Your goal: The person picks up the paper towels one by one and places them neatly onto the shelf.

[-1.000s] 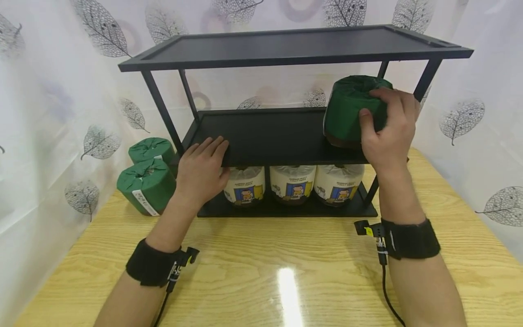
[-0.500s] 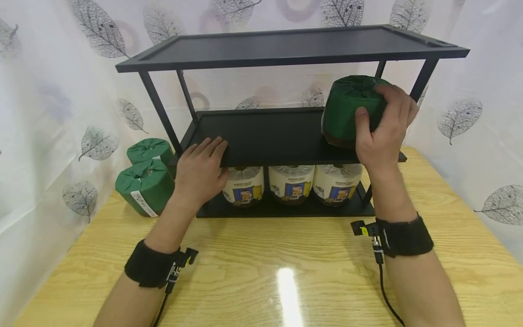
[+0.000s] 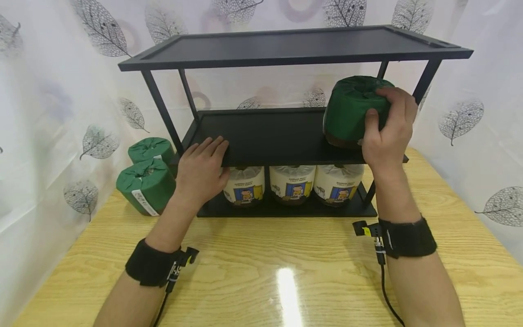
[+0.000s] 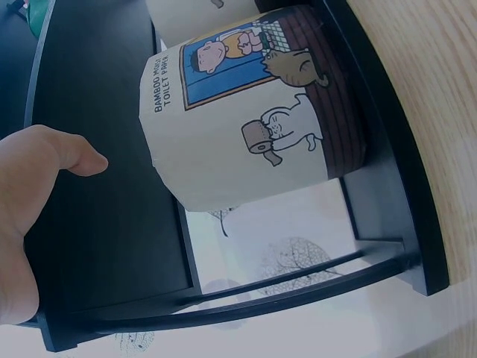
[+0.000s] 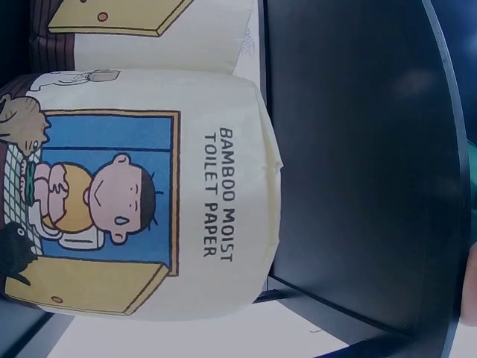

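Gripping a green-wrapped roll (image 3: 349, 111) between the thumb and fingers of the right hand (image 3: 388, 127), at the right end of the middle shelf (image 3: 265, 136), close to the right front post (image 3: 426, 81). Not being able to tell about full contact between roll base and shelf. Clasping the front edge of the same shelf near its left end with the left hand (image 3: 204, 170), laying fingers on top and tucking the thumb beneath, probably bracing the rack (image 3: 161, 109). Having three white rolls (image 3: 292, 184) standing in a row on the bottom shelf (image 3: 279, 211), and two other green rolls (image 3: 145, 188) resting on the tabletop (image 3: 245, 259), just left of the rack.

Risking a tip or drop of the held roll, by judgement, through gripping mainly on its right front side. Possibly denting the soft wrapper by squeezing harder at the thumb. Chancing a knock against the post through working so near to it, or against the top shelf (image 3: 302, 45) by lifting too high. Likely tilting the rack and disturbing the white rolls by leaning on the front edge. Perhaps snagging the right wrist cable (image 3: 386, 290) on the tabletop through reaching farther.
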### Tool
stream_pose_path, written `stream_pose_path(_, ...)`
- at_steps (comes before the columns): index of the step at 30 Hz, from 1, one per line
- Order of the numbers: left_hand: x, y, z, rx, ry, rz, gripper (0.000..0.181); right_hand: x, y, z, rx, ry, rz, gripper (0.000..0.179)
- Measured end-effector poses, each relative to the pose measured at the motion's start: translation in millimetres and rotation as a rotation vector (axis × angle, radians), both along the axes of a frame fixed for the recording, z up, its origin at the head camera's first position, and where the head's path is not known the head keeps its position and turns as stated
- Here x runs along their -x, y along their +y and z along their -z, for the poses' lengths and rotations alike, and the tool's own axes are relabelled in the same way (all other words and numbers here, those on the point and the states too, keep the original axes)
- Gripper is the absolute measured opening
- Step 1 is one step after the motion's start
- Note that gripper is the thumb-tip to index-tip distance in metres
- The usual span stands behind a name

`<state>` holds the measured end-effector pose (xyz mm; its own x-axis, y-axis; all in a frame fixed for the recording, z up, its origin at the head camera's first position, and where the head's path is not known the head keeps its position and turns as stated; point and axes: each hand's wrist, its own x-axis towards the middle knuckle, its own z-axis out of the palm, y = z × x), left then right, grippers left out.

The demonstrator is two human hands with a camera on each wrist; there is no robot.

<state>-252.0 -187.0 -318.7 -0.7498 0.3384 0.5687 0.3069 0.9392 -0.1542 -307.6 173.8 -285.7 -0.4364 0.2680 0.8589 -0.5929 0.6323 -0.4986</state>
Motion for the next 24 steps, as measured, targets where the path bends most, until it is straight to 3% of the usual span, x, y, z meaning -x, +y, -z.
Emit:
stream_pose_path(7, 0.5, 0.1, -0.2, -0.002, 0.005, 0.004, 0.054, 2.2, -1.0, 1.0, -0.06, 0.078, 0.055, 0.042)
stream_pose_path(13, 0.1, 0.2, -0.5, -0.003, 0.0, 0.001, 0.055, 1.9, -5.9, -0.3, -0.048, 0.132, 0.104, 0.042)
stream_pose_path(24, -0.9, 0.8, -1.8, -0.005, 0.007, 0.005, 0.054, -1.3, -7.9, -3.5, -0.045, 0.155, 0.115, 0.04)
